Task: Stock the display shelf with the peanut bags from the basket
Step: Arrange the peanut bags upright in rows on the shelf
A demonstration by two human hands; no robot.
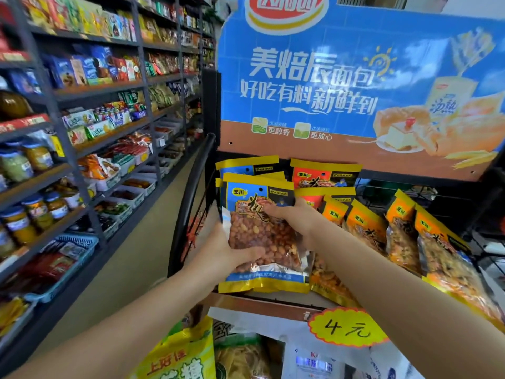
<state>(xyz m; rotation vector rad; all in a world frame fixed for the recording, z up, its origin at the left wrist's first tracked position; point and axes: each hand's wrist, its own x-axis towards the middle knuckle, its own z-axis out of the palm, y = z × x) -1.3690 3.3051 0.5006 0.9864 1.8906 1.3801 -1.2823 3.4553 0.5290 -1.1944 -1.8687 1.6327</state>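
Aisle shelving on the left carries jars and snack packs, then we have left hand and right hand both gripping one blue peanut bag upright against the display shelf, with red bags and orange bags standing right of it.
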